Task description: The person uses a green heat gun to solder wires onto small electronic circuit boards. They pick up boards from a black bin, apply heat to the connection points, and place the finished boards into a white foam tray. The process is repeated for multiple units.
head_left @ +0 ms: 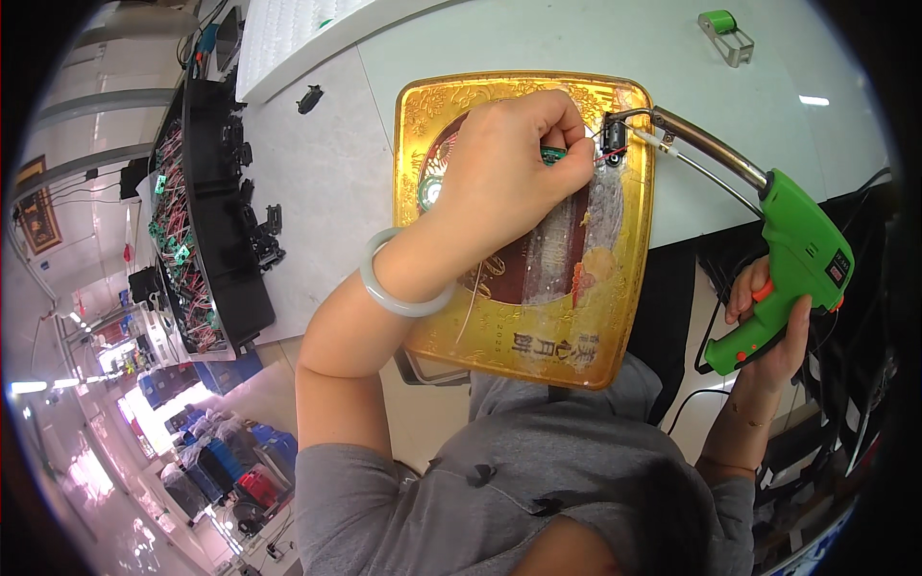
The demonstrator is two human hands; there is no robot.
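My left hand (514, 154), with a pale bangle (399, 293) at the wrist, is pinched over a gold tin lid (619, 307). Between its thumb and fingers shows part of a small green circuit board (552, 155) with thin wires. Just right of the fingertips, a small black part (614, 144) rests on the lid, a red wire running towards it. My right hand (789, 346) grips the handle of a green soldering gun (807, 230). The gun's bent metal tube reaches left, its tip close to or touching the top of the black part; which, I cannot tell.
A black bin (219, 173) of wired green boards stands at the left, with several black parts (267, 235) beside it. One black part (308, 99) lies apart. A white tray (288, 48) sits at the back, and a green-and-metal roller-like tool (727, 38) at the far right.
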